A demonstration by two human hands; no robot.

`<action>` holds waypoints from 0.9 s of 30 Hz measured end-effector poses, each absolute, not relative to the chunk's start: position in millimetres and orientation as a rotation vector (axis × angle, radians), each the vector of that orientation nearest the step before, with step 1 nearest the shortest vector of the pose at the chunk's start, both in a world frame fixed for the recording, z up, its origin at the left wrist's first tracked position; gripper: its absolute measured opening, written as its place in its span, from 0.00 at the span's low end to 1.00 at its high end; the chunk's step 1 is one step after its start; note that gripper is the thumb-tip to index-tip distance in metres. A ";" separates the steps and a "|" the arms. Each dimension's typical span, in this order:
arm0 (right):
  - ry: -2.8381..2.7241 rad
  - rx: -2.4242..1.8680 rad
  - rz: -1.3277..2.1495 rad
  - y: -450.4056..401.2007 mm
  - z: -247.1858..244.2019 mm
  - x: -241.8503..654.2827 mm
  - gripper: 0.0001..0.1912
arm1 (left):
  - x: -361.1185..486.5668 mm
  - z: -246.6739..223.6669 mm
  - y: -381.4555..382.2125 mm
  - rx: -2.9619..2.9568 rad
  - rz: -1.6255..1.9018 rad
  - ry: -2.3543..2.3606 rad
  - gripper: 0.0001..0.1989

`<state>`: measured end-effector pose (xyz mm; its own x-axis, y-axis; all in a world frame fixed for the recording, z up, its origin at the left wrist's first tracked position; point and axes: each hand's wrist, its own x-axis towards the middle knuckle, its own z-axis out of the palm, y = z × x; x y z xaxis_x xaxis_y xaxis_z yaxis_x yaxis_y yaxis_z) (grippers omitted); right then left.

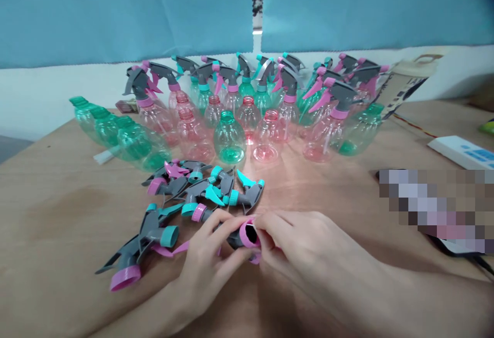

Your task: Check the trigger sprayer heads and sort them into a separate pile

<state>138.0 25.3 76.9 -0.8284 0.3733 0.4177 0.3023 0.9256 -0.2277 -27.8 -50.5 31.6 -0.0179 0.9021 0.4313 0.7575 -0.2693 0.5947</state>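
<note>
A grey spray head with a pink collar [248, 234] is held between both hands near the table's front middle, its round opening facing up and to the right. My left hand [210, 255] wraps its fingers round the head's grey body. At the collar's right edge, my right hand [297, 240] has its fingers pinched; what lies between them is hidden. Loose spray heads [196, 189] with turquoise or pink collars lie in a pile just beyond my left hand. Two more, one with a pink collar [125, 278], rest left of it.
Several green and pink clear bottles [230, 140] stand across the table [57, 199], many topped with spray heads. Green bottles [135, 142] lean at the left. A pixelated device [440, 204] and white box [463, 153] are at the right; a beige container [405, 86] is behind.
</note>
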 end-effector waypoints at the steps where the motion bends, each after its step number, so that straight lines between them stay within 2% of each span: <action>1: -2.647 -0.481 0.267 28.6 78.4 140.2 0.09 | -26.5 32.1 -49.6 2.050 1.159 1.759 0.08; 6: -2.731 -0.488 0.639 41.6 98.2 149.9 0.08 | -21.9 29.9 -48.2 2.032 1.191 1.695 0.06; 15: -2.758 -0.519 1.028 64.9 122.1 163.3 0.10 | -14.1 18.3 -45.9 1.737 1.194 1.704 0.09; 21: -2.830 -0.622 0.986 78.4 115.5 162.6 0.11 | -1.2 15.7 -35.8 1.624 1.196 1.604 0.09; 27: -2.821 -0.688 0.962 77.0 108.7 159.8 0.10 | 0.3 15.0 -32.5 1.803 1.208 1.589 0.07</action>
